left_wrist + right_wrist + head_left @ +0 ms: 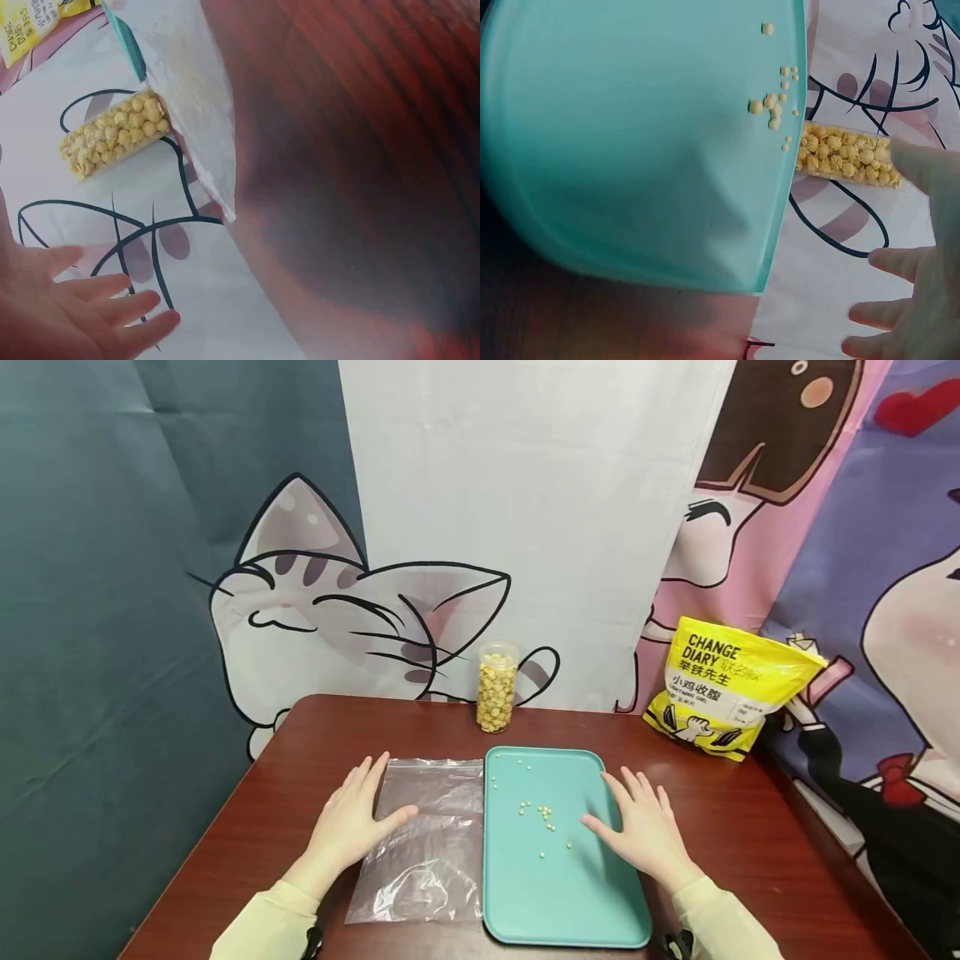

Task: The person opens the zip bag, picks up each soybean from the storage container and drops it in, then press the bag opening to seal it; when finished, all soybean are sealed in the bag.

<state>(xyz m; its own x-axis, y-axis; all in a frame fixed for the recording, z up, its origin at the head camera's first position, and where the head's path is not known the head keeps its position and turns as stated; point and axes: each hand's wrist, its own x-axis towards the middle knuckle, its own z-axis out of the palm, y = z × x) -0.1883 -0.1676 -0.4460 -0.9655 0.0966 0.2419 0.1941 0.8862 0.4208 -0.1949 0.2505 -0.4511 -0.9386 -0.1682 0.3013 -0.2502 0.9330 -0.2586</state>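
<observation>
My left hand (348, 822) is spread with straight fingers over the left edge of a clear zip bag (427, 852), holding nothing. The bag lies flat, its zip strip toward the back. Beside it, a turquoise tray (562, 902) carries several small pale round beads (545, 814) scattered across its middle and far end. Above the tray's right rim my right hand (641, 827) is likewise spread, with nothing in its fingers. In the right wrist view that hand (907, 292) shows its fingers apart, past the tray (630, 150).
A clear jar (497, 689) of popcorn-like yellow pieces stands at the table's back edge, behind the tray. At the back right a yellow printed snack bag (720, 689) stands upright. The brown table (247, 860) meets a cartoon-printed cloth (540, 527) behind.
</observation>
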